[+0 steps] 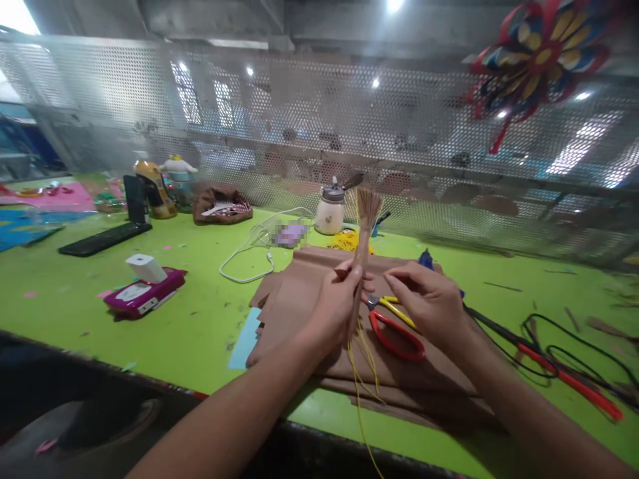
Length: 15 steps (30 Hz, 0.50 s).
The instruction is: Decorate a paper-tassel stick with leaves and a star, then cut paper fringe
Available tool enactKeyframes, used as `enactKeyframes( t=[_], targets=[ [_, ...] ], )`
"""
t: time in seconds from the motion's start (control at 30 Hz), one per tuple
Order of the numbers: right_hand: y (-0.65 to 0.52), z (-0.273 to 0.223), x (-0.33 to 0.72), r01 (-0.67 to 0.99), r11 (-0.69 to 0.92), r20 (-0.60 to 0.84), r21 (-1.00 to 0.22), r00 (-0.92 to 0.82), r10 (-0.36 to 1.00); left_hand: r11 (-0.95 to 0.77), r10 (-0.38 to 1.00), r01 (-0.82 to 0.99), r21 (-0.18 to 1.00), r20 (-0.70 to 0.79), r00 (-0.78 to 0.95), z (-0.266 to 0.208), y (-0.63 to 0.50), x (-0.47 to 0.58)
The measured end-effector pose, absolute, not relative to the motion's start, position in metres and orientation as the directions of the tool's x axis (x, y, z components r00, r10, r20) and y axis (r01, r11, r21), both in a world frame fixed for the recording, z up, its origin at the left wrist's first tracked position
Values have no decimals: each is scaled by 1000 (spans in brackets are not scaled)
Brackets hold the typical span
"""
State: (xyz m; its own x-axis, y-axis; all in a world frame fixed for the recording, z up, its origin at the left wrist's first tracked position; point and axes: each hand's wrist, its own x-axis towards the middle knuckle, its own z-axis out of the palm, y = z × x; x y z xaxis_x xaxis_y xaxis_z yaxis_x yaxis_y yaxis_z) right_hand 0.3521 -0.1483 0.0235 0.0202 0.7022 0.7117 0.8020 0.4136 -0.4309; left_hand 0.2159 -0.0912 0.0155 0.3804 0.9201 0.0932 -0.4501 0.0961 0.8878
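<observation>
My left hand (333,303) is closed around a slim brown bundle (368,213), held upright, its top fanned out like a brush. Thin yellow cords (367,426) hang down below that hand. Just to the right, my right hand (432,296) has thumb and forefinger pinched together; whatever is between them is too small to make out. Under both hands lies a stack of brown sheets (294,293). A pair of scissors (407,354) with red and yellow handles rests on the stack, partly behind my right hand.
A pile of yellow cord (346,241) and a lidded jar (329,211) stand behind the stack. A red-handled tool (574,382) with black cable lies right. Leftward are a purple power strip (144,293), a white cable (239,256) and a black phone (104,239). Perforated metal panels stand behind.
</observation>
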Motion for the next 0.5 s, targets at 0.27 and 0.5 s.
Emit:
enactKeyframes(
  t=[0.27,0.5],
  targets=[
    [-167,47,325,756,502,672,-419,-114,732,-259,876,-248,934,335,347,-2,-92,223],
    [-155,64,314,736,589,671,-336,-252,697,78,908,-449,890,122,400,-15,-91,231]
  ],
)
